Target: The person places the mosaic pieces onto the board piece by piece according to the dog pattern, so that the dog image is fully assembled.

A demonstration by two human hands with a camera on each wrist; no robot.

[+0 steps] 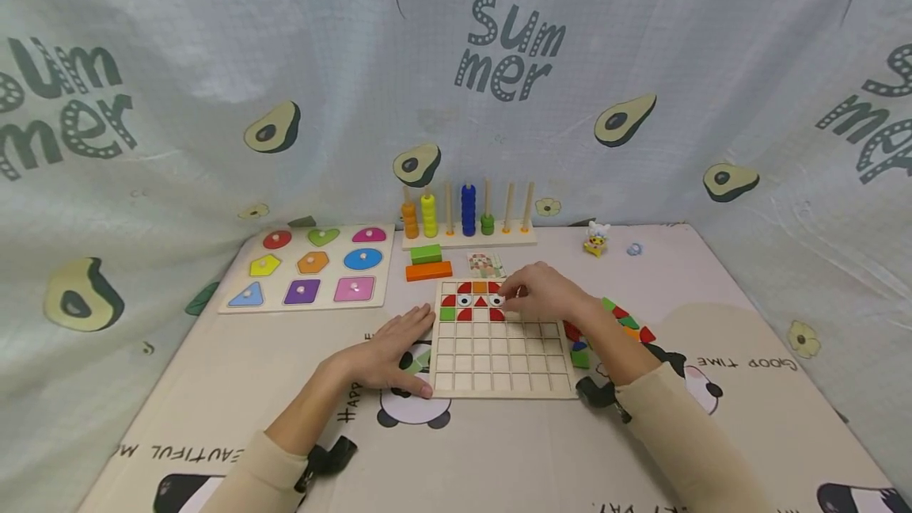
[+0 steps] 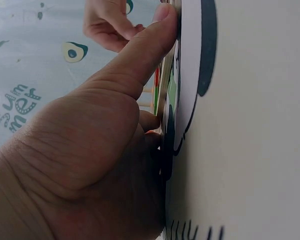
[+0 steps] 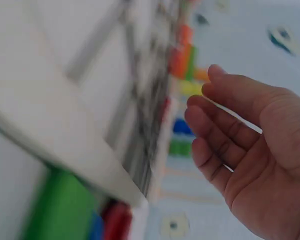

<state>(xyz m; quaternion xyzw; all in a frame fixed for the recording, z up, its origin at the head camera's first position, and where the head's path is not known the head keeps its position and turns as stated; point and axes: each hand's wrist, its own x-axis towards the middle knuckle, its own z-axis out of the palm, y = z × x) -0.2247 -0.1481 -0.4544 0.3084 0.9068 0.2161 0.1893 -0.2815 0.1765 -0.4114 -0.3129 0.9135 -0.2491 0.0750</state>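
Observation:
A square wooden grid board lies on the table, with red, orange, green and round eye tiles in its upper left cells. My left hand rests along the board's left edge, fingers spread, its thumb at the front corner. In the left wrist view, that thumb reaches to the board's edge. Over the board's top rows is my right hand, its fingertips close to the right-hand eye tile. The right wrist view shows the right hand's fingers loosely bent, with nothing seen between them.
Several coloured pieces lie right of the board, partly behind my right forearm. Green and orange blocks and a pattern card sit behind it. Farther back are a shape puzzle, a bead counter and a small figurine.

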